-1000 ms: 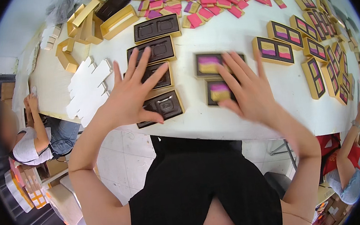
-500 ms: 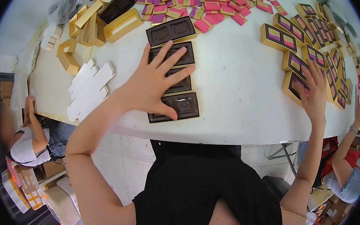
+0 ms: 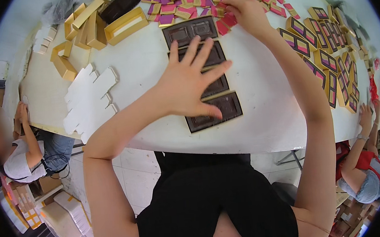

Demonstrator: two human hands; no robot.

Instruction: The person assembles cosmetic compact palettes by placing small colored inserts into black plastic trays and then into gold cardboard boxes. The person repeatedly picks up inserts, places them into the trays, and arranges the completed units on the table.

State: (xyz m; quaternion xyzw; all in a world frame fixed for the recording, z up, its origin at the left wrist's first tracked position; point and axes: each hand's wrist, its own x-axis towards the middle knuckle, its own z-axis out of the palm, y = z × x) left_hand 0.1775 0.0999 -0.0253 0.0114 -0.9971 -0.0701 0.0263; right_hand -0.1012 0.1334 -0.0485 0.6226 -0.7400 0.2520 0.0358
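My left hand [image 3: 185, 85] is spread open over a column of several gold boxes with dark brown two-pocket trays. Its fingers reach across the middle boxes. The thumb lies over the nearest tray [image 3: 225, 111], and the farthest tray [image 3: 191, 30] shows bare pockets. My right hand [image 3: 249, 16] is at the near edge of a heap of small flat wrapped pieces [image 3: 180, 12] in pink, purple and gold. Its fingers are bent together by the pink pieces [image 3: 226, 24]; what they hold, if anything, is hidden.
Filled gold boxes [image 3: 298, 43] with windowed tops crowd the right side. At the left lie white folded card pieces [image 3: 91, 100], open gold box sleeves [image 3: 125, 27] and a stack of dark trays [image 3: 119, 5]. A person [image 3: 32, 146] sits at far left, another [image 3: 361, 166] at far right.
My right hand has gone from the filled boxes at right to the heap of wrapped pieces. My left hand and the tray column have shifted right, with the column now slanted.
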